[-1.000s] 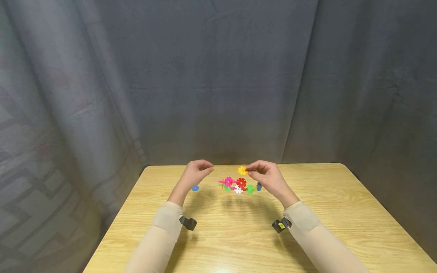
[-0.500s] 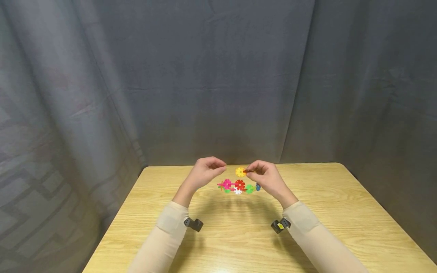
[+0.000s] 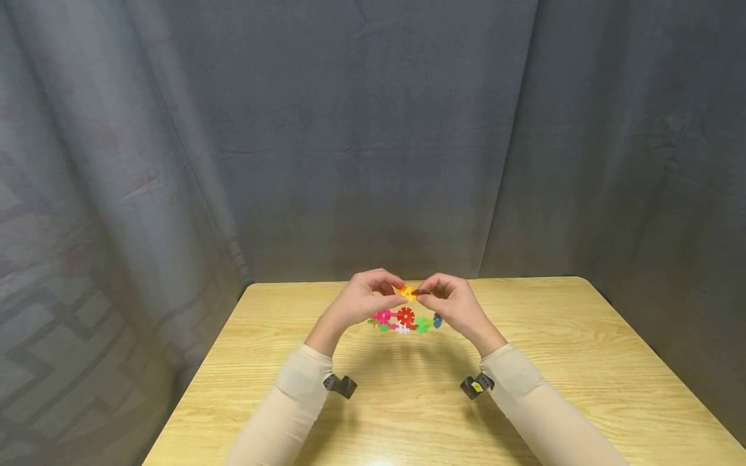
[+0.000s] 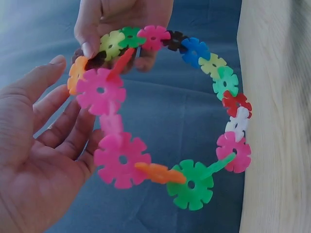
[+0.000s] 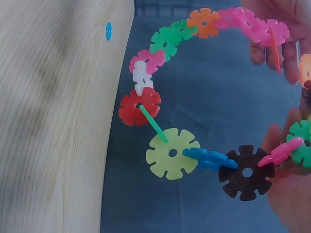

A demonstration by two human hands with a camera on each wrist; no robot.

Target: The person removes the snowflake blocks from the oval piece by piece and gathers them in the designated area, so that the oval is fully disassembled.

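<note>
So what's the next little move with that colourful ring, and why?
Probably the left hand closes its fingers on the ring of snowflake discs beside the right hand. The wrist views show the right pinching the ring's top, the left open next to it.

I wear snug beige sleeves (image 3: 291,401) down to both wrists, and a small dark camera unit (image 3: 344,386) is strapped under each wrist; my hands are bare.

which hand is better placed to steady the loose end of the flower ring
Left. The right hand already pinches the flower ring at the top; the left hand's open fingers sit right beside its pink piece.
</note>
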